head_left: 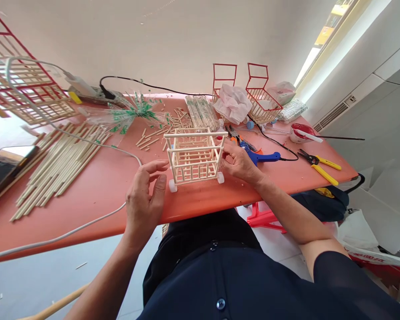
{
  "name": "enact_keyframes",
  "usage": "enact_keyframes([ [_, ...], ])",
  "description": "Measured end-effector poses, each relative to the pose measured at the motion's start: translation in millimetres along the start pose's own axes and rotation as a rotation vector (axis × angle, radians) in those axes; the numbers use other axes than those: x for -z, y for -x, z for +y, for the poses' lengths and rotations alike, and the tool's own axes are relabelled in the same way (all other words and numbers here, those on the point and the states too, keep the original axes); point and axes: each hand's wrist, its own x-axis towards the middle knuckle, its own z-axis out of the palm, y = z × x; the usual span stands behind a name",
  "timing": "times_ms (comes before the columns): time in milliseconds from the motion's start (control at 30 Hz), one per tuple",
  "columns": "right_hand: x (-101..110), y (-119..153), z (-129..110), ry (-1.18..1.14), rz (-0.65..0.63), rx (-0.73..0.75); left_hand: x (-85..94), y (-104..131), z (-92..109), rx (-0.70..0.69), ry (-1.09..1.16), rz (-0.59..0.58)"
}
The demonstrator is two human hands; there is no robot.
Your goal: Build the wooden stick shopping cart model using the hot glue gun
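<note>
A small cart [194, 163] made of thin wooden sticks, with white wheels, stands upright near the table's front edge. My left hand [147, 193] is at its left side, with thumb and fingers apart. The left fingertips reach the cart's side; whether they touch it is unclear. On the opposite side, my right hand [239, 162] has its fingers curled at the right corner post, gripping the cart there. Some right fingertips are partly hidden. Just behind that hand lie a blue glue gun [266, 157] and pliers [232, 132].
Many loose sticks [62, 164] lie left, beside a phone [10, 166]. A white cable [120, 150] crosses the orange table [103, 202]. Red-framed stick carts [262, 104] stand behind. A cup of red paint [300, 133] and yellow-handled pliers [320, 165] are right.
</note>
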Motion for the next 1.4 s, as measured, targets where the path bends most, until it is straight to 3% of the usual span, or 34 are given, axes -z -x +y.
enact_keyframes([
  [1233,-6,-7,-12,-0.060,0.057,-0.048,0.7,3,2,0.112,0.048,0.066],
  [1400,-6,-9,-6,-0.109,0.094,-0.084,-0.8,3,4,0.085,0.108,0.136],
])
